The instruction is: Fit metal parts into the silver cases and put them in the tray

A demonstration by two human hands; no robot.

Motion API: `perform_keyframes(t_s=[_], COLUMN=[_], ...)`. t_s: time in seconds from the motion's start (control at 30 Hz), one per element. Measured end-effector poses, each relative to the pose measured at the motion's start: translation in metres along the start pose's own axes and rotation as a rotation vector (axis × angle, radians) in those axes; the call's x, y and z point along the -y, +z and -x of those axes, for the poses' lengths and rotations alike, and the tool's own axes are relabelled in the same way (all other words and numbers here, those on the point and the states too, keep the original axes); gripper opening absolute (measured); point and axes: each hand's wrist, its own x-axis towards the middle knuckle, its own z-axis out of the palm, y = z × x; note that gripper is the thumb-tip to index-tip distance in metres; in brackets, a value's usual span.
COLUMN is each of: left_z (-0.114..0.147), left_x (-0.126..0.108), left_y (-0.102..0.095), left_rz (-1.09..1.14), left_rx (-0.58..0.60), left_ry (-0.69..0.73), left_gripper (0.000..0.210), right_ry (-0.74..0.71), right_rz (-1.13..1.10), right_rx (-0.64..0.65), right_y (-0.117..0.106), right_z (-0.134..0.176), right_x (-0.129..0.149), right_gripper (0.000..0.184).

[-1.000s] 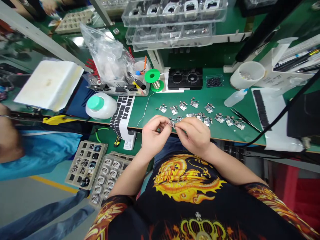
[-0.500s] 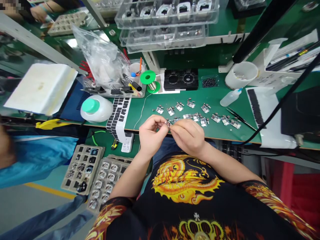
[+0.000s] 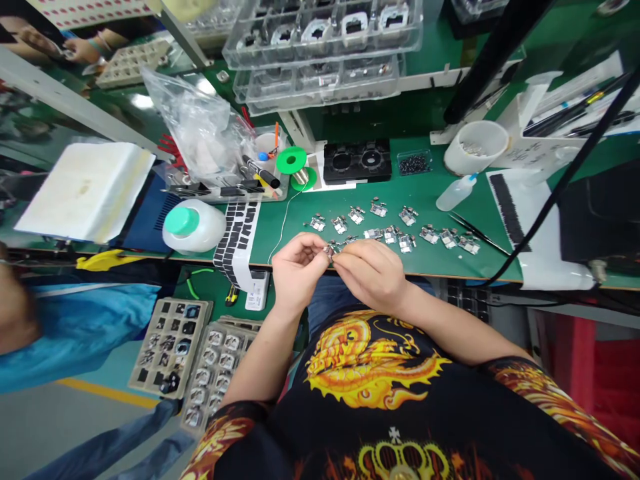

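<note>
My left hand (image 3: pixel 300 270) and my right hand (image 3: pixel 373 270) meet fingertip to fingertip at the bench's front edge. Both are closed in a pinch on one small silvery metal part (image 3: pixel 331 251), mostly covered by the fingers. Just beyond my hands, several small metal assemblies with short attached pieces lie in loose rows on the green bench top; one assembly (image 3: pixel 379 208) sits at the back and another (image 3: pixel 407 243) near my right knuckles. Tweezers (image 3: pixel 480 235) rest to the right of them.
Left of my hands stand a green solder spool (image 3: pixel 291 161), a white bottle with a green cap (image 3: pixel 193 227) and a strip of black stickers (image 3: pixel 239 233). A squeeze bottle (image 3: pixel 457 193) and white cup (image 3: pixel 475 148) stand right. Parts trays (image 3: pixel 170 343) sit lower left, beside another person's blue sleeve (image 3: pixel 85 327).
The view has shifted slightly. Both hands stay together with the small metal part pinched between them, and the assemblies on the bench keep their places.
</note>
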Motion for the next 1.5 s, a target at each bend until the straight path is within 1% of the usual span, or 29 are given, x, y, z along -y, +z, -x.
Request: perform_keyframes(t_s=[0.13,0.37,0.53,0.67,0.73,0.83,0.87,0.9,0.93,1.03,1.07,1.1,1.17,1.2,1.23,1.37,1.43,1.5], left_z=[-0.002,-0.002,0.000,0.002,0.002,0.001,0.001,0.001,0.001,0.000,0.000,0.000,-0.001,-0.002,-0.003,-0.011,-0.016,-0.019], left_x=[-0.001,-0.003,-0.003,-0.004,-0.004,-0.004,-0.003,-0.002,-0.001,0.002,0.002,0.002,0.001,0.001,0.000,-0.003,-0.002,-0.001], left_y=[-0.003,-0.002,0.000,0.001,0.002,0.005,0.007,0.009,0.011,0.017,0.018,0.019,0.019,0.018,0.017,0.006,-0.004,-0.016], left_rz=[-0.015,0.007,0.002,-0.040,-0.092,-0.265,-0.315,-0.338,-0.324,-0.185,-0.185,-0.224,-0.334,-0.343,-0.298,0.115,0.215,0.261], left_rx=[0.036,0.070,0.059,0.039,0.025,-0.014,-0.034,-0.052,-0.066,-0.085,-0.085,-0.081,-0.066,-0.055,-0.045,-0.045,-0.070,-0.105], left_ry=[-0.034,0.076,0.057,0.066,0.133,0.338,0.382,0.390,0.359,0.204,0.205,0.243,0.343,0.348,0.308,-0.018,-0.095,-0.124], left_gripper=[0.004,0.012,0.008,0.008,0.008,0.010,0.011,0.011,0.010,0.006,0.006,0.007,0.011,0.012,0.011,0.009,0.014,0.019], right_ry=[-0.017,-0.072,-0.067,-0.045,-0.013,0.040,0.065,0.092,0.121,0.176,0.186,0.197,0.225,0.242,0.262,0.364,0.422,0.488], right_rz=[0.019,-0.003,-0.042,-0.037,-0.020,0.014,0.027,0.041,0.055,0.085,0.091,0.102,0.132,0.140,0.135,-0.008,-0.083,-0.164], right_rx=[-0.003,-0.054,-0.062,-0.065,-0.101,-0.156,-0.155,-0.143,-0.123,-0.066,-0.067,-0.084,-0.157,-0.197,-0.227,-0.228,-0.211,-0.169], right_y=[0.000,0.003,0.003,0.005,0.007,0.012,0.014,0.016,0.018,0.019,0.018,0.017,0.011,0.008,0.005,-0.004,-0.005,-0.004], right_z=[0.001,0.005,0.009,0.010,0.009,0.011,0.011,0.012,0.013,0.015,0.014,0.013,0.010,0.008,0.005,-0.003,-0.006,-0.007], right_x=[0.001,0.000,-0.002,-0.001,0.001,0.002,0.002,0.001,0.001,-0.001,-0.002,-0.004,-0.010,-0.013,-0.017,-0.026,-0.025,-0.022], right_gripper=[0.019,0.029,0.032,0.030,0.027,0.023,0.021,0.019,0.016,0.011,0.010,0.009,0.007,0.007,0.008,0.009,0.009,0.008])
